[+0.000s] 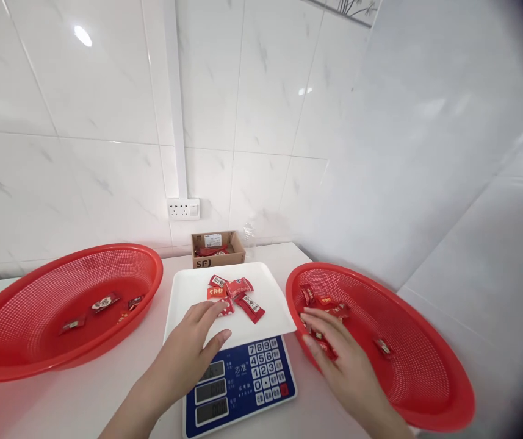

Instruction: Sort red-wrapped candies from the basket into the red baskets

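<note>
My left hand [196,344] reaches over the near edge of the white scale tray [188,286], fingertips at a red dotted packet [227,306]. Its thumb stands apart from the fingers, and nothing is held. Several small red wrapped packets [251,308] lie in a loose pile on the tray. My right hand [341,353] is over the near-left rim of the right red basket [430,341], fingers stretched out and thumb apart. Beneath and beyond those fingers are several red packets [326,300], partly hidden. Another packet [384,347] lies alone farther right in that basket.
The scale's blue keypad panel [243,372] faces me. At left stands another red basket [27,292] holding a few packets [104,301]. A cardboard box [218,249] with red packets and a clear bottle [249,238] stand behind the scale, near the tiled wall [261,122].
</note>
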Demonstrator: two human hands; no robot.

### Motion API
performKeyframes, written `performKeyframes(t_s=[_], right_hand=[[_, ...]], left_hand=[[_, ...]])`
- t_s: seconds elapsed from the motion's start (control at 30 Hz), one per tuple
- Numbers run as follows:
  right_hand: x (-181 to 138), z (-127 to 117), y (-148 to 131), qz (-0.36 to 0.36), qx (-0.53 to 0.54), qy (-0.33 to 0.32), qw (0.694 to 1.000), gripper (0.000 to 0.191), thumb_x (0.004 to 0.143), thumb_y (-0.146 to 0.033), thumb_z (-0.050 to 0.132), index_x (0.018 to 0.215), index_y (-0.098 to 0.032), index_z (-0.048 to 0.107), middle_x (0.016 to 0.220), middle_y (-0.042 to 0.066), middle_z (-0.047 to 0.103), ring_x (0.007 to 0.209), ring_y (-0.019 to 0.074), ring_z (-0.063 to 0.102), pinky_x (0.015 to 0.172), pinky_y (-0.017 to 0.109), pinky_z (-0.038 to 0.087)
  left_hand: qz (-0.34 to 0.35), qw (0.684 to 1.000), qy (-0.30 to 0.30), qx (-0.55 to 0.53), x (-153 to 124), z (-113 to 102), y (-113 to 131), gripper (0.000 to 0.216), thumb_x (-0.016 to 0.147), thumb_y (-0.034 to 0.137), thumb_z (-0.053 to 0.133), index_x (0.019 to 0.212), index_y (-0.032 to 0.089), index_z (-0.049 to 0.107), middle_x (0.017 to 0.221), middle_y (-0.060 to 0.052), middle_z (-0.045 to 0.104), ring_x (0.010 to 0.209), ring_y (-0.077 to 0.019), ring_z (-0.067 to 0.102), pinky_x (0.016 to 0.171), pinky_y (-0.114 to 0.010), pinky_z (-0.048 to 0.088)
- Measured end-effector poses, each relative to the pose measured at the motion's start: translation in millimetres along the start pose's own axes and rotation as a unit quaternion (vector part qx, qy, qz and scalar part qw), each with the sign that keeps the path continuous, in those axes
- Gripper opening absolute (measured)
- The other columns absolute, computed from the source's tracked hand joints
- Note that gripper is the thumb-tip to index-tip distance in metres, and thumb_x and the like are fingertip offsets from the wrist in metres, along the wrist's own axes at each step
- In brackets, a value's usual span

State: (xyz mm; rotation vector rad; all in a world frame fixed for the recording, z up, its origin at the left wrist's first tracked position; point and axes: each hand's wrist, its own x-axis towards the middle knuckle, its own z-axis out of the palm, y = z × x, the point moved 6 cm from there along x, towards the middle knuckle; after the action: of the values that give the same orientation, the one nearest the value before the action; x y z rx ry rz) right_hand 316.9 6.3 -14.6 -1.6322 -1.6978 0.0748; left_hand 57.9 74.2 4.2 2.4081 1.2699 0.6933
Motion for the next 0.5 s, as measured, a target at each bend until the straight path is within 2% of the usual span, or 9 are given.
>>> performKeyframes(t_s=[0.07,0.17,0.27,0.33,0.4,0.5], right_hand=[[-6,19,-12,-0.032,0.03,0.014,0.999,0.032,0.094,-0.038,0.046,0.116,-0.024,0.066,0.124,0.012,0.066,0.116,0.0265,0.063,0.095,0.041,0.055],[0,54,-23,-0.063,0.045,-0.037,0.996,0.036,0.095,-0.035,0.044,0.121,-0.02,0.064,0.126,0.014,0.066,0.12,0.0278,0.06,0.101,0.045,0.05],[16,82,-29,-0.056,0.013,-0.126,0.99,0.042,0.094,-0.032,0.044,0.129,-0.016,0.06,0.138,0.015,0.058,0.134,0.0322,0.046,0.109,0.052,0.04],[28,92,-31,-0.045,-0.003,-0.161,0.986,0.045,0.093,-0.029,0.045,0.132,-0.011,0.058,0.142,0.018,0.054,0.138,0.0356,0.041,0.111,0.056,0.036],[35,96,-36,-0.049,-0.001,-0.179,0.983,0.044,0.092,-0.027,0.046,0.13,-0.011,0.06,0.139,0.02,0.056,0.134,0.0363,0.046,0.109,0.055,0.039],[41,98,-44,-0.069,0.015,-0.199,0.977,0.037,0.09,-0.024,0.05,0.122,-0.017,0.067,0.132,0.016,0.063,0.125,0.0333,0.056,0.106,0.049,0.044]], left_hand=[[0.015,0.998,-0.052,0.04,12,16,-5,0.046,0.096,0.035,0.046,0.139,0.021,0.048,0.147,-0.015,0.048,0.138,-0.0314,0.041,0.108,-0.052,0.042],[0.013,0.993,-0.092,0.067,24,31,-15,0.05,0.092,0.032,0.055,0.139,0.018,0.049,0.152,-0.017,0.041,0.144,-0.034,0.03,0.113,-0.055,0.032],[0.01,0.989,-0.122,0.083,28,38,-17,0.05,0.089,0.031,0.059,0.137,0.018,0.051,0.151,-0.017,0.044,0.141,-0.0339,0.035,0.113,-0.052,0.033],[0.005,0.987,-0.132,0.09,26,39,-14,0.051,0.089,0.032,0.059,0.137,0.018,0.051,0.15,-0.017,0.044,0.14,-0.0331,0.038,0.112,-0.05,0.036],[-0.002,0.986,-0.134,0.096,23,39,-8,0.05,0.09,0.031,0.056,0.138,0.019,0.049,0.151,-0.016,0.044,0.14,-0.0318,0.039,0.11,-0.048,0.039],[-0.015,0.986,-0.132,0.105,19,38,0,0.047,0.09,0.03,0.054,0.137,0.021,0.05,0.148,-0.015,0.048,0.136,-0.0314,0.045,0.105,-0.048,0.044]])
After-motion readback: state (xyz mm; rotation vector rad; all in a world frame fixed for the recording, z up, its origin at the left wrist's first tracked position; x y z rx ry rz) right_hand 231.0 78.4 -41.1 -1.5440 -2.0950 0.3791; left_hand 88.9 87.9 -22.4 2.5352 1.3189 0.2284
